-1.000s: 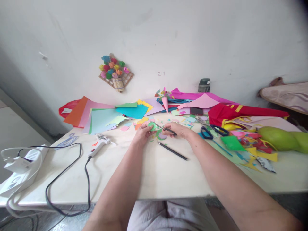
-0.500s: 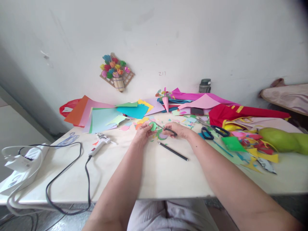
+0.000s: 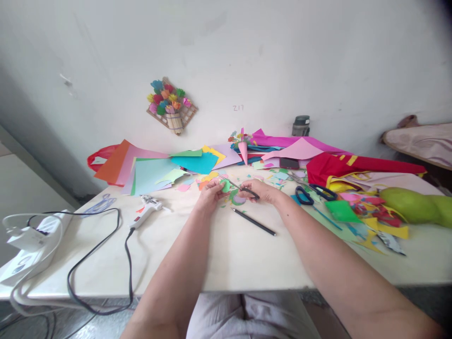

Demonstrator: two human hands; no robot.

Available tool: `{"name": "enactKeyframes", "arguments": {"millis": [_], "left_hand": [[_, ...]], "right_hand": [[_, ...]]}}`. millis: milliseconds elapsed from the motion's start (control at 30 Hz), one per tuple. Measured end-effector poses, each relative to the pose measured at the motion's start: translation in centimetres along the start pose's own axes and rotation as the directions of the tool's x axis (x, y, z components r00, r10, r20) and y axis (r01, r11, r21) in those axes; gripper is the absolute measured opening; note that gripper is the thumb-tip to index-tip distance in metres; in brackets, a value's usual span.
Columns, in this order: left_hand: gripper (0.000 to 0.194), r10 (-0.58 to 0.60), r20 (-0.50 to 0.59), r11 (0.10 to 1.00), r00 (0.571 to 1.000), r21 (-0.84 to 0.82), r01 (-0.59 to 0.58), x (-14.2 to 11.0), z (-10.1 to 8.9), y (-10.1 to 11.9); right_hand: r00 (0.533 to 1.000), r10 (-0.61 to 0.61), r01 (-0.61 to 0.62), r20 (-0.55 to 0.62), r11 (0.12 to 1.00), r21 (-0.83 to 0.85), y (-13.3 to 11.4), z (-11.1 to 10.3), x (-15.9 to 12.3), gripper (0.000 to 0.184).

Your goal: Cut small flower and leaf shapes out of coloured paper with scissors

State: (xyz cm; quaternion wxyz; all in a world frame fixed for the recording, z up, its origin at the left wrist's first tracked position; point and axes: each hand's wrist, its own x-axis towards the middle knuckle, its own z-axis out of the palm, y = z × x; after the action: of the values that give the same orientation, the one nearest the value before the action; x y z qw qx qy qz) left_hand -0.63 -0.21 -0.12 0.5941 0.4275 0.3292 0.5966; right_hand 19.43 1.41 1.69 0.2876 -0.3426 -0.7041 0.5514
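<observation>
My left hand pinches a small piece of green paper over the middle of the table. My right hand is closed round the dark handles of a pair of scissors. Their blades point left and reach the green paper; whether they touch it I cannot tell. Below the hands lie many coloured paper scraps. Nearer to me, a black pen rests slantwise on the table.
On the left are a hot glue gun, its black cord and a power strip. Coloured paper sheets line the back. A second pair of scissors lies at right beside scraps and a green object. A pink paper cone holds small flowers.
Both hands stay in nearly the same place. The green paper in my left hand has shifted or turned very slightly by the scissor blades.
</observation>
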Motion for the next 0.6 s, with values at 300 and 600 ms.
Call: {"name": "enactKeyframes", "arguments": {"millis": [300, 600], "left_hand": [[0.034, -0.010, -0.006, 1.000, 1.000, 0.000, 0.010, 0.00, 0.00, -0.09], [0.034, -0.018, 0.000, 1.000, 1.000, 0.007, 0.018, 0.10, -0.11, -0.17]], "right_hand": [[0.999, -0.016, 0.012, -0.035, 0.995, -0.094, -0.21, 0.17, 0.02, 0.013], [0.999, -0.006, 0.001, -0.054, 0.997, -0.083, -0.28, 0.30, 0.05, 0.010]]}}
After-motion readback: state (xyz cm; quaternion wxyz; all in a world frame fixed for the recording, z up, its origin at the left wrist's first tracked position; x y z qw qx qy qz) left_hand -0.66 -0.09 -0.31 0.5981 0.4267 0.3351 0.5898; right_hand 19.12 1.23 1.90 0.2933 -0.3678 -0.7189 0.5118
